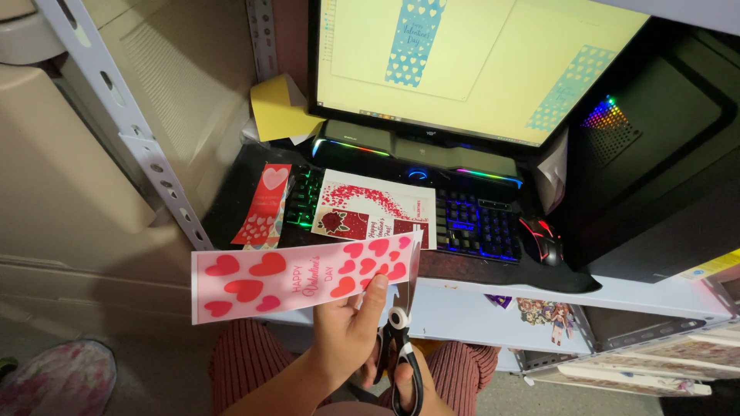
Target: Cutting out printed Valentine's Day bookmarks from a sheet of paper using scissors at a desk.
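Right hand (412, 389) mostly hidden behind scissors (402, 343); blades obscured by pink strip (301, 279)

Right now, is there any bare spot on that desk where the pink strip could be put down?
Barely. The white shelf edge in front of the keyboard is bare, between the scissors and the sticker. The keyboard's left half is crowded: a printed sheet and a red bookmark cover it. The mouse fills the right.

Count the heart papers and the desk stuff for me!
Pink heart strip held by left hand: 1
Red bookmark: 1
Printed sheet: 1
Scissors in right hand: 1
Keyboard: 1
Mouse: 1
Total: 6
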